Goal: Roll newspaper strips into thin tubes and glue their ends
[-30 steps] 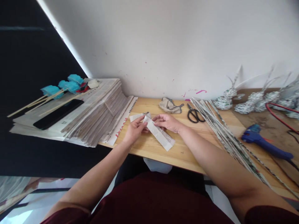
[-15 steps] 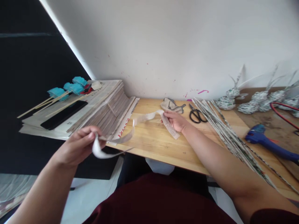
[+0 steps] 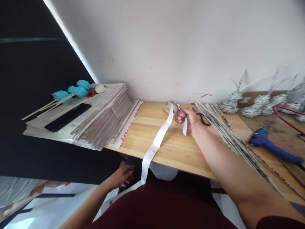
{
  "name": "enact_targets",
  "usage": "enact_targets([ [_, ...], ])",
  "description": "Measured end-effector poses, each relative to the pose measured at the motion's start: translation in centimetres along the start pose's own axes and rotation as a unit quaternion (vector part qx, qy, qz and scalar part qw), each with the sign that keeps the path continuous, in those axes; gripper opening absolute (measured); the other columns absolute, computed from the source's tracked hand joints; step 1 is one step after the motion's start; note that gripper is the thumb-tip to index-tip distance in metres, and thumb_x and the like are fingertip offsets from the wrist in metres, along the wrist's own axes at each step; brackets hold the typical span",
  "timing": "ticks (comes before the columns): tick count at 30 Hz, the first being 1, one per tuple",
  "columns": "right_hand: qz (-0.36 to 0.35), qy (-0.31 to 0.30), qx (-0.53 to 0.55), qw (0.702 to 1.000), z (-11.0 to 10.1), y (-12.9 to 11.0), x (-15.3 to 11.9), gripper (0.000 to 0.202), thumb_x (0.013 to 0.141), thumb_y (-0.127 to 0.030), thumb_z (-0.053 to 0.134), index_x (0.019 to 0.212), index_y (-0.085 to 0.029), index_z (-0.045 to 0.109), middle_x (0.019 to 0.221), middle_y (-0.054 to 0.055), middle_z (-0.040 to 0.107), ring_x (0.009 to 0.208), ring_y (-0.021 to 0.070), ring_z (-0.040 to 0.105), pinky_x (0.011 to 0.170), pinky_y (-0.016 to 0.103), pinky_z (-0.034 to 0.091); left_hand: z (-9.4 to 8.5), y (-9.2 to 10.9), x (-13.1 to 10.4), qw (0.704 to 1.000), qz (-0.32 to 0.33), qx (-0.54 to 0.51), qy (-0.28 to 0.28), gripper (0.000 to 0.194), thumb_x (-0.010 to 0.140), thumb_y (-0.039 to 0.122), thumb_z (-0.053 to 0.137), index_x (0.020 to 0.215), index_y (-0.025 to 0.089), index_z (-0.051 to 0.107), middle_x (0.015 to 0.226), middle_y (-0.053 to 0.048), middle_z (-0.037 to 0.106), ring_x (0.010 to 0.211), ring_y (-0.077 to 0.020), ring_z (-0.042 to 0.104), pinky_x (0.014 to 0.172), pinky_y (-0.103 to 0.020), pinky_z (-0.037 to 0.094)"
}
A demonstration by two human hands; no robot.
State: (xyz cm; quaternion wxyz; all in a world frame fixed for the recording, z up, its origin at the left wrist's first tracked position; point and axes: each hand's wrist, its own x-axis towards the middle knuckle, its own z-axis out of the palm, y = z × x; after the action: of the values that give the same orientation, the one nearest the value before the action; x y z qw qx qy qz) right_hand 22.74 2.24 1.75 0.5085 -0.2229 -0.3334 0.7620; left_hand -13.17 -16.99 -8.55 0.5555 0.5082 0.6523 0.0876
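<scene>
A long strip of newsprint (image 3: 160, 136) hangs from my right hand (image 3: 186, 118), whose fingers are closed on it above the wooden table. One short end dangles below the fingers. The longer part runs down over the table's front edge and across my lap. My left hand (image 3: 122, 176) is below the table edge, left of the strip, with its fingers loosely curled and apart, holding nothing. A crumpled beige cloth (image 3: 169, 108) lies just behind my right hand. Black scissors (image 3: 202, 117) are partly hidden by that hand.
A tall newspaper stack (image 3: 105, 117) at left bears a black phone (image 3: 69, 117) and blue pieces on sticks (image 3: 79, 91). Thin paper rods (image 3: 235, 143) lie at right, beside a blue glue gun (image 3: 274, 148). Woven paper shapes (image 3: 259, 103) stand near the wall.
My left hand has let go of the strip and moved down and right, below the table edge. My right hand has shifted slightly right, and the strip now hangs down over my lap.
</scene>
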Motion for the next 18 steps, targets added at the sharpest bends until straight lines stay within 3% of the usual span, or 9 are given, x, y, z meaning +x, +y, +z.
enact_targets([
  [2, -0.003, -0.033, -0.017, 0.999, 0.1, -0.3, -0.4, 0.032, 0.073, -0.034, 0.077, 0.069, -0.019, 0.049, 0.046, -0.009, 0.031, 0.044, 0.0070, 0.036, 0.042, 0.019, 0.030, -0.6, 2.7, 0.2, 0.988, 0.063, 0.140, 0.007, 0.048, 0.074, 0.052, 0.064, 0.108, 0.019, 0.069, 0.093, -0.011, 0.070, 0.085, -0.0260, 0.065, 0.071, -0.034, 0.047],
  [4, 0.011, -0.071, -0.049, 0.996, 0.3, -0.5, -0.9, 0.032, 0.073, -0.035, 0.077, 0.069, -0.018, 0.051, 0.045, -0.009, 0.033, 0.042, 0.0062, 0.035, 0.041, 0.019, 0.028, -1.7, 5.9, -0.7, 0.975, 0.119, 0.179, -0.051, 0.036, 0.081, 0.050, 0.059, 0.095, 0.020, 0.072, 0.089, -0.009, 0.071, 0.084, -0.0237, 0.065, 0.074, -0.033, 0.047],
  [7, 0.044, -0.127, -0.113, 0.984, 0.5, -0.7, -1.6, 0.030, 0.073, -0.038, 0.078, 0.075, -0.015, 0.058, 0.049, -0.007, 0.044, 0.039, 0.0048, 0.035, 0.039, 0.019, 0.026, -2.7, 11.0, -2.6, 0.968, 0.168, 0.086, -0.167, 0.039, 0.090, 0.049, 0.051, 0.104, 0.019, 0.070, 0.093, -0.009, 0.072, 0.086, -0.0207, 0.065, 0.071, -0.029, 0.049],
  [8, 0.054, -0.147, -0.133, 0.979, 0.5, -0.7, -1.7, 0.031, 0.072, -0.038, 0.078, 0.076, -0.014, 0.059, 0.051, -0.005, 0.049, 0.038, 0.0044, 0.036, 0.038, 0.019, 0.025, -2.8, 12.5, -2.8, 0.965, 0.193, 0.040, -0.174, 0.039, 0.091, 0.048, 0.051, 0.104, 0.017, 0.070, 0.093, -0.010, 0.072, 0.086, -0.0205, 0.066, 0.070, -0.029, 0.050],
  [10, 0.069, -0.180, -0.167, 0.967, 0.5, -0.6, -1.8, 0.033, 0.071, -0.039, 0.079, 0.074, -0.013, 0.060, 0.054, -0.003, 0.056, 0.035, 0.0041, 0.039, 0.036, 0.019, 0.023, -2.6, 15.2, -2.4, 0.959, 0.259, -0.054, -0.101, 0.035, 0.091, 0.045, 0.054, 0.107, 0.017, 0.067, 0.099, -0.010, 0.071, 0.089, -0.0199, 0.066, 0.071, -0.028, 0.051],
  [12, 0.081, -0.209, -0.182, 0.957, 0.4, -0.5, -1.9, 0.034, 0.071, -0.040, 0.079, 0.073, -0.012, 0.059, 0.055, -0.001, 0.059, 0.034, 0.0046, 0.041, 0.034, 0.019, 0.021, -1.8, 17.1, -0.9, 0.942, 0.320, -0.093, -0.028, 0.041, 0.089, 0.041, 0.059, 0.124, 0.020, 0.059, 0.119, -0.013, 0.066, 0.110, -0.0237, 0.061, 0.078, -0.031, 0.052],
  [14, 0.076, -0.223, -0.173, 0.956, 0.3, -0.6, -1.9, 0.035, 0.071, -0.042, 0.079, 0.074, -0.013, 0.057, 0.054, -0.002, 0.059, 0.034, 0.0052, 0.042, 0.034, 0.018, 0.022, -0.7, 18.1, 1.1, 0.932, 0.350, -0.093, -0.025, 0.060, 0.084, 0.038, 0.067, 0.139, 0.024, 0.046, 0.136, -0.016, 0.055, 0.122, -0.0274, 0.054, 0.083, -0.036, 0.052],
  [18, 0.055, -0.229, -0.167, 0.957, 0.2, -0.9, -2.1, 0.038, 0.071, -0.045, 0.078, 0.073, -0.016, 0.053, 0.050, -0.004, 0.054, 0.037, 0.0072, 0.046, 0.037, 0.019, 0.027, 1.5, 18.9, 3.8, 0.931, 0.339, -0.124, -0.060, 0.099, 0.071, 0.030, 0.080, 0.152, 0.025, 0.023, 0.147, -0.021, 0.043, 0.132, -0.0300, 0.045, 0.099, -0.044, 0.045],
])
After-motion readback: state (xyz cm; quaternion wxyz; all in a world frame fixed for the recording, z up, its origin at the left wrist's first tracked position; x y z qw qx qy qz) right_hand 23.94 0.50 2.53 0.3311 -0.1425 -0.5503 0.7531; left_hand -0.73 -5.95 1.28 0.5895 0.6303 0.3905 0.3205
